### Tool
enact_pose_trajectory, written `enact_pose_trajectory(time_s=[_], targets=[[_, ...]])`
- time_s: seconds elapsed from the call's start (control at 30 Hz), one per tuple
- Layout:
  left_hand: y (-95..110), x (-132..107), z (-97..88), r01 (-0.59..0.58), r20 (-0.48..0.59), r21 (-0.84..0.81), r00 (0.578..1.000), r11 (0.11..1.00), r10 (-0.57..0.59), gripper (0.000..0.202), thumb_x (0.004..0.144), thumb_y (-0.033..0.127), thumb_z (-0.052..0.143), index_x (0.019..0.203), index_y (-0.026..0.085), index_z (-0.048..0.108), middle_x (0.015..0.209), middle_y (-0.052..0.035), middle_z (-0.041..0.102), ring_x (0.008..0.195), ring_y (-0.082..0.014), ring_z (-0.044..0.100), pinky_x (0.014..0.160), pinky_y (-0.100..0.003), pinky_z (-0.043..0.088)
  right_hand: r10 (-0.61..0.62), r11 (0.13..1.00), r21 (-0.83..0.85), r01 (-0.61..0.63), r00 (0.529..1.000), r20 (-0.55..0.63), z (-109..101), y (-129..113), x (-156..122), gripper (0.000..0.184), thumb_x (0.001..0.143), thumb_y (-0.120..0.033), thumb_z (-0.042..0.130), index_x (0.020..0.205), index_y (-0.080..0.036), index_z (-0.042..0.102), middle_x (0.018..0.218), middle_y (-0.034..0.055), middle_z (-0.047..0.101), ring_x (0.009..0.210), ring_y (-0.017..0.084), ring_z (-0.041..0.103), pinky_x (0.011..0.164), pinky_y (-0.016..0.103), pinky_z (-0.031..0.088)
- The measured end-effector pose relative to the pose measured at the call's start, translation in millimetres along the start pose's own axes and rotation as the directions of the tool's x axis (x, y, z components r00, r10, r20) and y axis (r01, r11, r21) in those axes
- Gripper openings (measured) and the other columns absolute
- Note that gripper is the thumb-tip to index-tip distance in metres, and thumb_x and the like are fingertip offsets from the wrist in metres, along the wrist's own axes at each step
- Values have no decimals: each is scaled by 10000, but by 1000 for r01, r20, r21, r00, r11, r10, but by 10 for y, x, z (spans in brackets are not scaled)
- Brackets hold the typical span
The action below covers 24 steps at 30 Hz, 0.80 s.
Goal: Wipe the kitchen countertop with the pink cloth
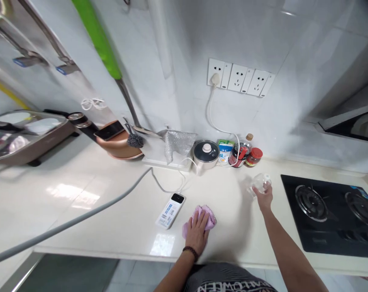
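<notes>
Under my left hand point(198, 231) is a bunched pink cleaning cloth point(212, 219), held down against the counter with the fingers stretched over it. My right hand point(265, 198) grips a clear, see-through bottle point(258, 181) with a whitish end, tilted on its side near the hob; motion blurs it slightly. To the left of the cloth lies a white power bank point(171, 211) with a dark display and a cable plugged into its top end.
Against the wall stand a small lidded pot point(206, 154), a red-lidded jar point(254, 157) and a blue-white packet point(224, 152). A black gas hob point(323, 215) lies right. A grey hose point(89, 213) crosses the counter point(117, 235) on the left.
</notes>
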<state>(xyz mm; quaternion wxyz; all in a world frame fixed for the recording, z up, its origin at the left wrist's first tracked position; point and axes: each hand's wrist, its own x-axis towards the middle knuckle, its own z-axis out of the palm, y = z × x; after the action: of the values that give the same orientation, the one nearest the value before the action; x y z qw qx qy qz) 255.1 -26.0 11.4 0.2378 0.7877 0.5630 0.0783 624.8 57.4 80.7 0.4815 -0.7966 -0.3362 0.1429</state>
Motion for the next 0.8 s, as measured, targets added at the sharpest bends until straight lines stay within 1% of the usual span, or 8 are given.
enact_pose_trajectory(time_s=[0.1, 0.2, 0.27, 0.43, 0.53, 0.67, 0.73, 0.8], targets=[[-3, 85, -33, 13, 44, 14, 999, 1000, -14, 649, 970, 237, 518, 1611, 331, 479, 1750, -31, 340, 1645, -350, 201, 1302, -618, 188, -197, 939, -238, 247, 957, 214, -63, -63, -101, 914, 666, -513, 794, 1489, -201, 546, 1321, 115, 647, 1220, 318, 571, 1117, 479, 451], [20, 134, -45, 39, 59, 18, 997, 999, -40, 627, 995, 352, 532, 1618, 352, 462, 1759, -25, 310, 1650, -365, 172, 1301, -639, 166, -265, 758, -425, 494, 830, 491, 38, -153, -339, 841, 660, -322, 780, 1477, -264, 592, 1285, 101, 650, 1200, 311, 557, 1097, 445, 436], [36, 146, -47, 52, 55, 27, 997, 998, -54, 599, 1015, 374, 496, 1613, 362, 467, 1759, -18, 312, 1652, -361, 166, 1302, -636, 159, -217, 653, -513, 557, 787, 577, 146, -200, -521, 822, 674, -236, 746, 1482, -289, 602, 1282, 98, 644, 1196, 304, 554, 1090, 428, 418], [56, 144, -48, 52, 38, 44, 998, 998, -54, 604, 1010, 285, 443, 1609, 355, 479, 1760, -22, 316, 1653, -357, 166, 1299, -632, 157, -110, 536, -631, 561, 788, 606, 277, -236, -760, 808, 692, -141, 685, 1487, -268, 610, 1287, 119, 642, 1241, 316, 540, 1117, 436, 374], [68, 150, -49, 56, 35, 49, 998, 997, -57, 617, 1000, 279, 443, 1613, 334, 477, 1764, -34, 304, 1652, -367, 158, 1298, -642, 147, -109, 590, -609, 531, 799, 591, 209, -215, -708, 811, 674, -161, 700, 1473, -265, 609, 1306, 118, 643, 1255, 325, 539, 1127, 448, 385], [73, 236, -75, 78, 41, 54, 996, 996, -80, 624, 1014, 322, 423, 1637, 301, 441, 1776, -42, 272, 1655, -374, 140, 1305, -632, 129, -189, 822, -408, 397, 866, 462, -60, -141, -520, 854, 624, -287, 766, 1457, -249, 583, 1349, 104, 642, 1271, 328, 545, 1151, 472, 420], [56, 347, -113, 101, 44, 58, 994, 993, -103, 626, 1026, 363, 404, 1646, 285, 425, 1783, -50, 250, 1657, -383, 123, 1307, -632, 123, -171, 934, -244, 262, 926, 338, -271, -76, -432, 888, 613, -391, 799, 1450, -222, 560, 1386, 115, 639, 1283, 335, 560, 1159, 496, 433], [34, 520, -166, 119, 45, 58, 992, 991, -121, 632, 1031, 398, 392, 1652, 280, 414, 1791, -56, 222, 1660, -387, 100, 1307, -634, 114, -47, 992, -107, 70, 978, 203, -502, 9, -380, 961, 593, -481, 835, 1458, -198, 526, 1382, 134, 653, 1247, 341, 602, 1134, 513, 463]])
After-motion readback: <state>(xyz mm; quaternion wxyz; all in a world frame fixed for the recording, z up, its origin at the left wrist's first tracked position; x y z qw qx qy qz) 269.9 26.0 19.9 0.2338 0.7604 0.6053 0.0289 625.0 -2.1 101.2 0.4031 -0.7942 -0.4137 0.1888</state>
